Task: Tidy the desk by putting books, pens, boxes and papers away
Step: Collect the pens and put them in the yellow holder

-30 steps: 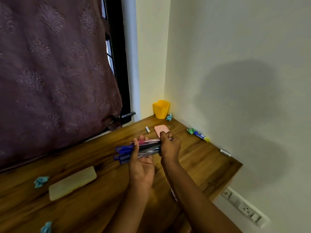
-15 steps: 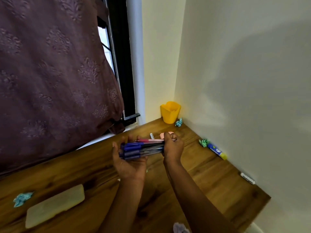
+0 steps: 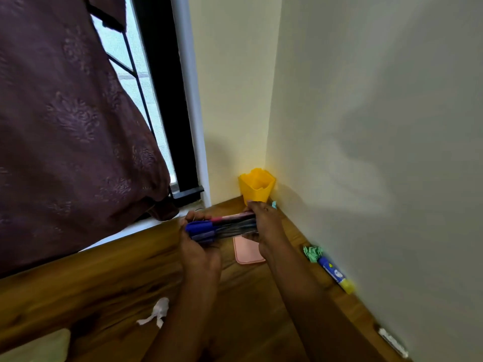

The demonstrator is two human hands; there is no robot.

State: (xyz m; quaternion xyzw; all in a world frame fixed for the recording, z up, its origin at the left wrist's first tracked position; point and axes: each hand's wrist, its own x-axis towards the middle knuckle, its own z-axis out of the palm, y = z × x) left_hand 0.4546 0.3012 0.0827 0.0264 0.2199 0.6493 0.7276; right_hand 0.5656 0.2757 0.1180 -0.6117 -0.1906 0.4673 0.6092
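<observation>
A bundle of several pens (image 3: 222,227) with blue caps and one pink barrel lies level between both my hands above the wooden desk (image 3: 104,280). My left hand (image 3: 200,246) grips the capped end from below. My right hand (image 3: 265,226) grips the other end, fingers curled over the top. Just beyond my right hand, a yellow pen holder (image 3: 257,188) stands in the desk's far corner. The pen tips are hidden inside my right hand.
A pink flat case (image 3: 247,252) lies under my hands. Along the right wall lie a green crumpled paper (image 3: 312,253), a blue-yellow glue stick (image 3: 337,275) and a small white object (image 3: 393,342). A white paper scrap (image 3: 156,313), a pale flat case (image 3: 39,347) and a maroon curtain (image 3: 65,126) are at left.
Both hands carried the pen bundle farther toward the yellow holder in the corner. The view moved closer to the corner; the pink case now shows under my hands.
</observation>
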